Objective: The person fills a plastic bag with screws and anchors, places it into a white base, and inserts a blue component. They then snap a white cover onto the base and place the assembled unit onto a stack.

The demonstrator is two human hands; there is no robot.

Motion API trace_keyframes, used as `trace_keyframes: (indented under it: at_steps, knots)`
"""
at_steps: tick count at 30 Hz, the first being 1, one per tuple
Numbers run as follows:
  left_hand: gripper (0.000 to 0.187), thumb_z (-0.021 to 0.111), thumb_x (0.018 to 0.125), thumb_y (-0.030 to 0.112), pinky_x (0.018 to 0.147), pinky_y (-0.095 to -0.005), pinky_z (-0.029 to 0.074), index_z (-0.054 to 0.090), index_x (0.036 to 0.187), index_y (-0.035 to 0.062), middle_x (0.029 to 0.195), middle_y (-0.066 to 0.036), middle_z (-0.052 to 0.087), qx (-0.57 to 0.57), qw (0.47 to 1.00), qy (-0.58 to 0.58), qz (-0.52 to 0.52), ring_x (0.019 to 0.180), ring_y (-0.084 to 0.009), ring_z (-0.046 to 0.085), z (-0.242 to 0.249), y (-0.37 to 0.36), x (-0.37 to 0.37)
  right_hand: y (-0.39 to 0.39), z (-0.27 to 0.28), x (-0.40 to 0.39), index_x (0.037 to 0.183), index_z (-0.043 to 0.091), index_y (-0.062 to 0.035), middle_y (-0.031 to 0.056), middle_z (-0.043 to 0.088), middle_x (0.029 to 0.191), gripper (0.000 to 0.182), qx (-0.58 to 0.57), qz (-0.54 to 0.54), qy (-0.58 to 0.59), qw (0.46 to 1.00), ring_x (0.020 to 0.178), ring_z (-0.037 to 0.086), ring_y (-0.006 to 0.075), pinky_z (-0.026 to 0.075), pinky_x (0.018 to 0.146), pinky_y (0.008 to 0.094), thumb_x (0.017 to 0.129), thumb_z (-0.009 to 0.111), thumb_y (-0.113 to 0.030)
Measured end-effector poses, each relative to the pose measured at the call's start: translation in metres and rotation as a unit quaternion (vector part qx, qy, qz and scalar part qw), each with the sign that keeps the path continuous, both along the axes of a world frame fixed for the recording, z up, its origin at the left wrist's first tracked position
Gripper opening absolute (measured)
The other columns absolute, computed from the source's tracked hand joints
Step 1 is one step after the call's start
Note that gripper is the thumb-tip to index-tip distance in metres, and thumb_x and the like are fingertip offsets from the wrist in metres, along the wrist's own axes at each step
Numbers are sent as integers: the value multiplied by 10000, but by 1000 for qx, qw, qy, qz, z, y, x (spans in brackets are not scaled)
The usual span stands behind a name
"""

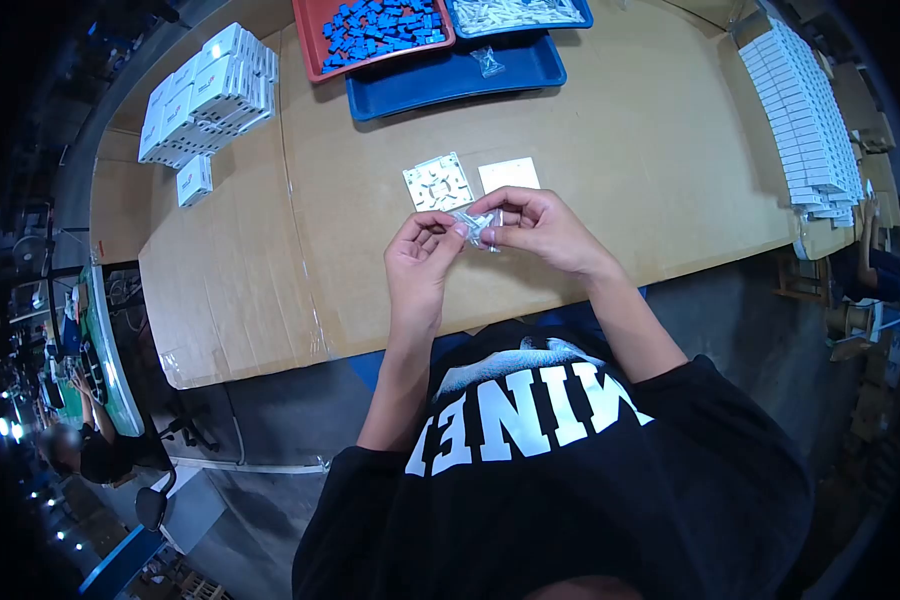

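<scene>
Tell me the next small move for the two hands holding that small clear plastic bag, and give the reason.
Probably lower the small clear plastic bag toward the white square plate on the cardboard-covered table. Both the left hand and the right hand pinch the bag in the air just in front of that plate and the white card beside it. What the bag holds is too small to tell.

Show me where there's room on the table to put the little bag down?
Bare cardboard lies left of the hands, between the white plate and the stacked boxes, and right of the card, before the box rows. The far edge is crowded with trays. Both hands hold the small bag.
</scene>
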State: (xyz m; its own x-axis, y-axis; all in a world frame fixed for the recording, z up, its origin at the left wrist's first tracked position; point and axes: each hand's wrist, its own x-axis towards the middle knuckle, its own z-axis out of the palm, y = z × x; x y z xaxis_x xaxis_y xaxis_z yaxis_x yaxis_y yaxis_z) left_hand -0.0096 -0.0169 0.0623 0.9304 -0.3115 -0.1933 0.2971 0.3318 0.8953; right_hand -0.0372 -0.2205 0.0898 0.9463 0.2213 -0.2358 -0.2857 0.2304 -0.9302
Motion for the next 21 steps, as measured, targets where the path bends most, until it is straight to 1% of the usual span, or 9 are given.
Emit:
trace_keyframes:
  at_steps: [4,6,8,13,15,16,18,19,21]
  knots:
    - [219,713,979,49,888,-271,566,639,1179,-1,1043,-68,688,-14,1000,-13,5,972,-124,673,5,-5,-1,2,-2,0,1240,660,17,67,721,1062,297,18,-10,-1,1000,970,689,101,563,858,245,948,711,-1]
    - [250,729,960,21,916,-244,530,624,1180,-29,1077,-89,670,-29,999,23,20,1001,-115,651,13,-6,-3,2,-7,0,1215,662,20,68,719,1050,275,23,-22,-2,1000,963,691,105,566,853,247,947,719,-6]
    - [251,729,962,27,932,-250,529,623,1183,-29,1085,-92,668,-30,999,16,12,1014,-120,651,11,-6,-2,4,-11,1,1204,646,41,87,728,1058,268,1,-59,-13,998,996,703,128,567,875,258,960,724,-35]
    - [249,715,969,19,951,-257,518,617,1194,-28,1107,-95,661,-25,999,22,2,1046,-131,645,4,-4,-1,4,-14,0,1173,650,30,87,725,1051,235,15,-63,2,998,975,708,132,578,862,271,964,726,-46]
    - [210,684,975,-15,949,-256,507,607,1169,-17,1138,-101,653,-43,999,16,11,1051,-130,639,2,-4,-1,6,-15,-1,1160,654,23,83,721,1048,214,24,-62,9,998,963,711,135,584,863,276,967,720,-43]
    - [210,684,975,-15,949,-256,507,607,1169,-17,1138,-101,653,-43,999,17,11,1051,-130,639,2,-5,-1,7,-15,-1,1164,653,23,82,721,1048,214,17,-57,11,998,963,712,137,588,863,280,967,714,-36]
    - [197,652,965,-60,919,-243,496,590,1143,-2,1111,-81,636,-84,996,21,33,1024,-114,629,1,-6,-2,9,-15,-1,1169,651,24,82,721,1048,215,10,-52,14,999,962,714,140,593,863,285,968,708,-28]
    - [197,652,965,-60,919,-243,496,590,1143,-2,1111,-81,636,-84,996,21,33,1024,-114,629,0,-7,-2,10,-16,-1,1172,650,24,80,721,1045,216,14,-44,12,999,963,714,139,595,859,284,967,701,-19]
    - [216,636,949,-86,901,-232,486,574,1133,8,1061,-54,614,-83,996,5,41,1006,-102,617,-2,-8,-1,13,-15,-1,1175,649,24,79,721,1043,217,19,-36,11,999,963,715,139,596,855,283,966,694,-11]
